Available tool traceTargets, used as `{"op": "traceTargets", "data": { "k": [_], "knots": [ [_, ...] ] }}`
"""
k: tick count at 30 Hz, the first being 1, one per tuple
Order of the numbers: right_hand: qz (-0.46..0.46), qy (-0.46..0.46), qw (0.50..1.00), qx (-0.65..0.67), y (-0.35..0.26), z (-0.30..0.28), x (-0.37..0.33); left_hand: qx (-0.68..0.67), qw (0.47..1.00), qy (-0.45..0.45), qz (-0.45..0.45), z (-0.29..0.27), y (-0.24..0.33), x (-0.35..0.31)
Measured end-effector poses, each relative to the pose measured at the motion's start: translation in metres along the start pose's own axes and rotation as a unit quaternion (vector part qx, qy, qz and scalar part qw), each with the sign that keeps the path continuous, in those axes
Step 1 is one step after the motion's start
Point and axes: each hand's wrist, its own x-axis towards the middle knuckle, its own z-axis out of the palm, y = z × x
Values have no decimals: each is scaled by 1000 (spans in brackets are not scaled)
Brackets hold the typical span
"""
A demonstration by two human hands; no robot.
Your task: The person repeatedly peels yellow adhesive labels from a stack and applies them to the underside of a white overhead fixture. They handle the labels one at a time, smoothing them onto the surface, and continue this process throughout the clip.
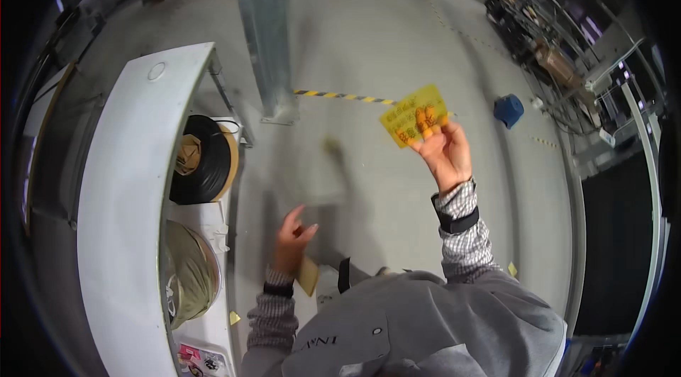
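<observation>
A person in a grey top (425,320) stands in a workshop, both forearms in patterned sleeves reaching forward over a pale grey floor (397,214). The right hand (445,156) is raised and pinches a yellow see-through sheet (401,114) by its lower right part; the fingertips show orange through the film, and the sheet bears rows of small dark marks. The sheet is held up in the air, tilted, well above the floor. The left hand (291,241) is lower and nearer the body, partly open, with the forefinger stretched out and the thumb apart; I can see nothing in its grip. Beside the left wrist is a tan flat piece (307,276), too unclear to name. At the person's left stands a white shelving unit (124,185), with a black coil on a spool (206,171) and, nearer, an olive roll (190,278) on a lower level. Ahead, a grey metal column (266,29) rises from the floor, with yellow-and-black striped tape (340,97) running from its foot toward the sheet. Off to the right sits a blue stool-like object (508,110).
</observation>
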Motion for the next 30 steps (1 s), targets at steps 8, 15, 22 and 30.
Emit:
{"op": "traceTargets", "data": {
  "k": [8,15,22,30],
  "knots": [
    [-58,-22,998,12,24,-51,1,229,864,-24,447,108,13,141],
    [-186,3,981,58,-13,-125,-58,160,735,22,659,231,12,180],
    [-352,126,927,-19,-101,-161,-162,51,722,-148,675,326,55,117],
    [-504,147,822,-221,-167,-189,-185,-13,770,-324,550,392,88,101]
  ]
}}
